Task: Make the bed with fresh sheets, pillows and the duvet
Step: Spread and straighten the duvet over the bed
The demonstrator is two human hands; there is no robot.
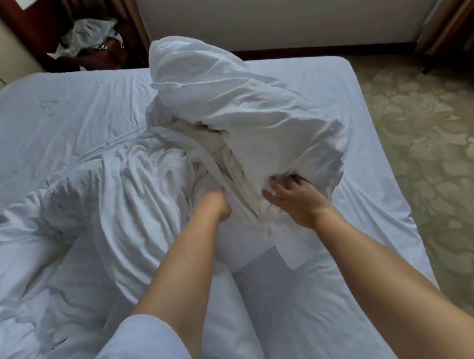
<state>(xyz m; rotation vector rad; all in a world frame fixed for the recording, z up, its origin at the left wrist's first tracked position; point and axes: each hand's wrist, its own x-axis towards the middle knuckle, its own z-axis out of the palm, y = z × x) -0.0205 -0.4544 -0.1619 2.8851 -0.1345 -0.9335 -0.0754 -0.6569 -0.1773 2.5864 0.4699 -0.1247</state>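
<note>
The right hand (292, 198) has its fingers dug into the near end of the pillow (240, 118), gripping the white case where it bunches at the opening. The left hand (218, 205) reaches in beside it, its fingers buried in the folds of cloth; I cannot tell whether they are curled on anything or simply pushed inside the case. The pillow stands tilted on its end, leaning away from the person, with its near end low over the sheeted bed (368, 171). To the left lies the duvet (80, 216), rumpled in a heap and touching the pillow's base.

The likely trouble is at the opening. The yellowish inner fabric shows in creased layers there, so the filling seems bunched; if the case is tugged down with only one firm grip, a corner may stay empty or the pillow may slump sideways. The loose flap hanging below the right hand could also get folded in, and the pillow's base could catch the duvet.
</note>
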